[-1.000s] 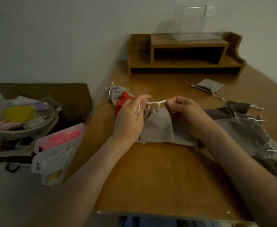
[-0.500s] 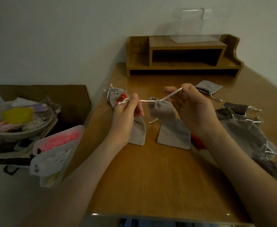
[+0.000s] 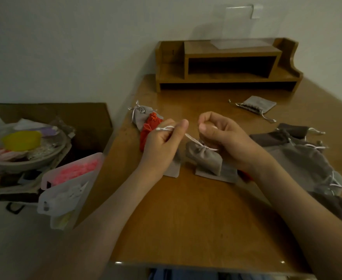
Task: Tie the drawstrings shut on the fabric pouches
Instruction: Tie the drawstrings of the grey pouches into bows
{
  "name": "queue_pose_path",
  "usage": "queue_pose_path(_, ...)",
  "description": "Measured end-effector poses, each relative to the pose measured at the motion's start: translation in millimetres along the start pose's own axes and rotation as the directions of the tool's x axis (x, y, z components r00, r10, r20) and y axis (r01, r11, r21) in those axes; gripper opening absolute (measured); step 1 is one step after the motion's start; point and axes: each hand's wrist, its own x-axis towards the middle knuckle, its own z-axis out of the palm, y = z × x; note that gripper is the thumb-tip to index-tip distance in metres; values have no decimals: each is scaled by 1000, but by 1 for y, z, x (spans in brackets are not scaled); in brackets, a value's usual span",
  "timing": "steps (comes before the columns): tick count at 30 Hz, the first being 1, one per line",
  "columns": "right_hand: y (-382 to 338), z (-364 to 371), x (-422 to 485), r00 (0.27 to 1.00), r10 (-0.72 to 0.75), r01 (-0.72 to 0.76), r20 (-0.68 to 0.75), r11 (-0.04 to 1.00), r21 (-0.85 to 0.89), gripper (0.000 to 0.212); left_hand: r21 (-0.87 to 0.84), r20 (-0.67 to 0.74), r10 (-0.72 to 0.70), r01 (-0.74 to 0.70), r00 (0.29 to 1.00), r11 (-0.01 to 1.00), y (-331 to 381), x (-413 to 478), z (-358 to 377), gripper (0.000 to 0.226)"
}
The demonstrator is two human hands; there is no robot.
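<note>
A small grey fabric pouch [image 3: 204, 156] hangs between my hands above the wooden desk [image 3: 196, 219], its mouth gathered tight. My left hand [image 3: 162, 144] pinches one end of its white drawstring [image 3: 190, 137] between thumb and fingers. My right hand [image 3: 224, 138] grips the other end, fingers curled, close to the pouch's neck. Flat grey pouches lie under it, one [image 3: 224, 174] below my right wrist and one [image 3: 173, 170] under my left hand. A tied grey pouch [image 3: 140, 117] and an orange-red pouch [image 3: 148, 130] lie at the desk's left edge.
A heap of grey and dark pouches [image 3: 307, 160] covers the desk's right side. One flat grey pouch [image 3: 257, 105] lies near the wooden shelf organiser [image 3: 226, 67] at the back. Left of the desk stand a cardboard box with a bowl [image 3: 24, 146] and a plastic container [image 3: 71, 182].
My hands have come closer together and lower. The pouch has dropped nearer the desk, and the drawstring runs down from my left thumb to its cinched neck.
</note>
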Motion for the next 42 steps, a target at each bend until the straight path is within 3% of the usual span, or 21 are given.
queue_pose_path(4, 5, 4, 1, 998, 31, -19, 61, 982, -188, 15, -38, -21, -29, 28, 999, 999, -1, 1, -3, 39)
queue_pose_path(7, 10, 7, 2, 997, 57, -46, 43, 973, -227, 16, -114, 22, -63, 66, 998, 991, 0, 2, -5, 42)
queue_pose_path(13, 5, 8, -1, 998, 13, -9, 56, 998, -63, 9, -194, -51, -118, 107, 992, 975, -1, 6, -7, 7)
queue_pose_path(17, 4, 8, -1, 999, 12, -15, 31, 997, 82, 9, -139, -9, -77, 75, 997, 987, -2, 4, -3, 8)
queue_pose_path(20, 6, 7, 1, 1000, 1, -2, 5, 986, 166, 10, 0, 47, -48, 48, 998, 999, -2, 2, 0, 13)
queue_pose_path(25, 9, 6, 5, 999, -9, 19, -53, 983, 181, 14, 85, 76, -65, 59, 995, 995, -6, 1, 1, 22)
queue_pose_path(31, 10, 7, 6, 994, -66, 75, -90, 992, 99, 12, 142, 118, -58, 40, 991, 989, -10, 2, 2, 22)
queue_pose_path(35, 10, 6, 5, 989, -80, 86, -123, 995, 43, 10, 90, 117, -26, 16, 993, 996, -10, 3, 1, 20)
queue_pose_path(42, 4, 5, 2, 962, -97, 52, -255, 982, -181, 8, -24, 4, -45, 45, 999, 999, -7, 3, -1, 12)
